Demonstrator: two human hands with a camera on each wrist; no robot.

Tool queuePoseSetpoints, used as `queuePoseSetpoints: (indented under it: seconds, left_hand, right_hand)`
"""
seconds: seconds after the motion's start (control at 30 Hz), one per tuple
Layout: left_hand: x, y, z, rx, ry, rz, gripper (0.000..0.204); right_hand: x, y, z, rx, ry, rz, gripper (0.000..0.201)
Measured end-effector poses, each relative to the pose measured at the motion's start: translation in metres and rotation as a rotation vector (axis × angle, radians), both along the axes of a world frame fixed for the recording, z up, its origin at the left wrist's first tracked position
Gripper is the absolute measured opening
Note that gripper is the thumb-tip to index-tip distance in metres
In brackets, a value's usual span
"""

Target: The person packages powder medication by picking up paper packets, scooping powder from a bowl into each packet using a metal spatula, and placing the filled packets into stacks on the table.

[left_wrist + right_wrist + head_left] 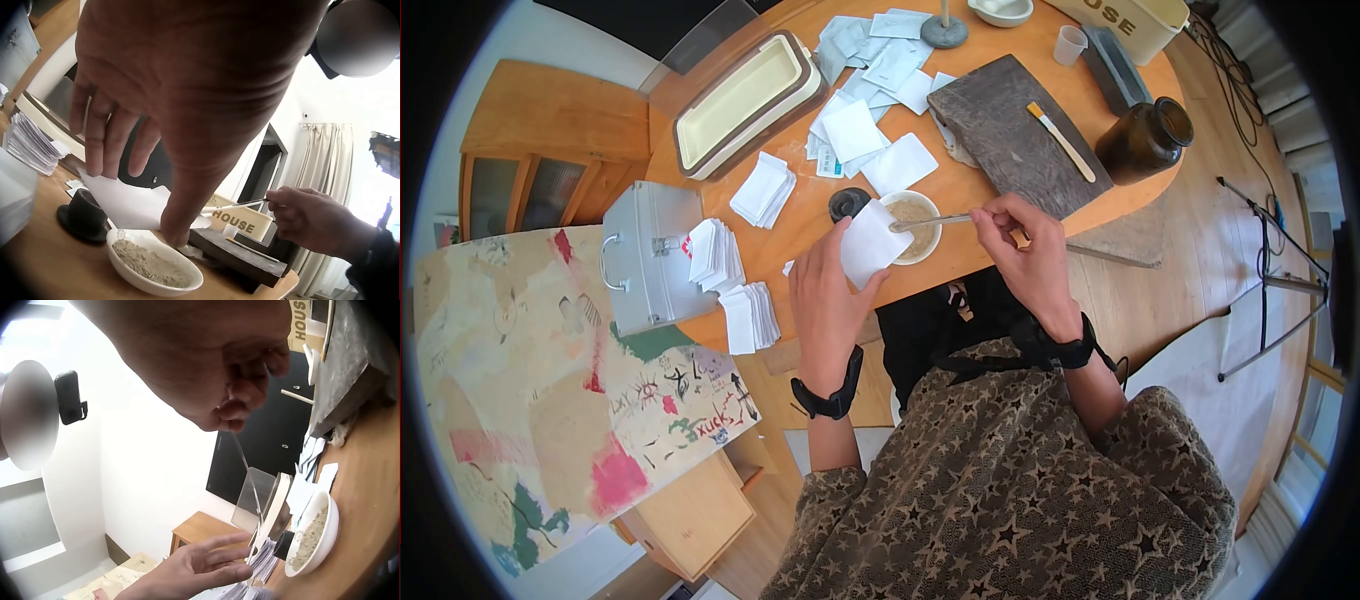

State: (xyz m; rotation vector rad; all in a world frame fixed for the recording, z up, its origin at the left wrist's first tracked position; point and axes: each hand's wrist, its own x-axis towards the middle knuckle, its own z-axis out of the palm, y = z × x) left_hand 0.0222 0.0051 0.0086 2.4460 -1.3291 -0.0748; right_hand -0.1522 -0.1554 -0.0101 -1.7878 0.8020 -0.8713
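Note:
My left hand (828,290) holds a small white paper packet (865,250) between its fingers and thumb, over the edge of a white bowl (938,240). Coarse beige powder (150,262) lies in the bowl. With thumb and fingertips, my right hand (1028,245) pinches the handle of a thin metal spoon (945,220). The spoon's far end reaches to the packet's upper edge, and in the right wrist view it slants down toward the left hand. A small black round pot (846,204) stands just behind the packet, partly covered by it.
Stacks of white packets (762,190) sit at the left by a metal case (655,270). Pale blue packets (895,65) spread across the back. To the right are a dark board (1015,120) with a brush (1060,140) on it and a brown glass jar (1135,145).

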Motion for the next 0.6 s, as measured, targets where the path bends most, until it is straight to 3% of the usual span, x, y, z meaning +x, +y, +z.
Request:
queuePoseSetpoints:
  seconds: [0.37, 0.53, 0.6]
  left_hand:
    - [-0.005, 0.0, -0.001, -0.024, -0.008, -0.013, 0.077]
    - [-0.008, -0.001, 0.0, -0.015, 0.108, 0.029, 0.075]
    - [-0.007, 0.0, -0.002, -0.021, 0.105, 0.036, 0.075]
  right_hand:
    - [0.0, -0.001, 0.003, 0.012, 0.023, -0.005, 0.016]
    - [-0.003, -0.002, 0.01, -0.547, 0.158, 0.182, 0.007]
    - [-0.004, -0.001, 0.01, -0.569, 0.139, 0.169, 0.007]
